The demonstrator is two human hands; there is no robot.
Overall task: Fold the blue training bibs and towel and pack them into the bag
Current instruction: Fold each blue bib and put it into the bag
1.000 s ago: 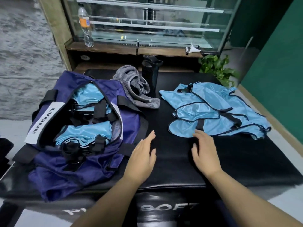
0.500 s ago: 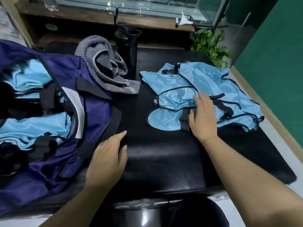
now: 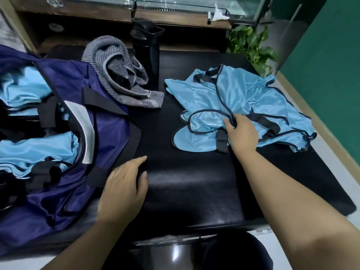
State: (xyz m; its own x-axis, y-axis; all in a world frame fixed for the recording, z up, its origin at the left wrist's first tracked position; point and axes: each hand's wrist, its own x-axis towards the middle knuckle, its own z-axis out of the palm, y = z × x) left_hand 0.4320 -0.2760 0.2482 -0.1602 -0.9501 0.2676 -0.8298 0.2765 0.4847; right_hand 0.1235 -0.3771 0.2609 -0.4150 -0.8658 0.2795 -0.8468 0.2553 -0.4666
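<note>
Our right hand (image 3: 242, 134) pinches the dark trim of the loose blue bibs (image 3: 253, 98), with the fingers curled round the edge. We think it grabs there so it can lift one bib off the pile and fold it. Our left hand (image 3: 124, 188) lies flat and relaxed on the black surface (image 3: 191, 182), holding nothing. Its fingertips sit just beside the bag (image 3: 101, 133), maybe to keep the bag steady or to be ready to help.

We have only one view, the one from our head looking down. On the left, the purple bag is wide open, and folded blue bibs (image 3: 39, 145) already lie inside it. So some of the packing looks done. The loose bibs lie in a messy heap on the right side of the surface, well apart from the bag. The gray striped towel (image 3: 120, 75) sits crumpled at the back, touching the bag's far edge. It is not folded yet. A black bottle (image 3: 147, 51) stands upright just behind the towel. A green plant (image 3: 251, 43) grows in the far corner.
</note>
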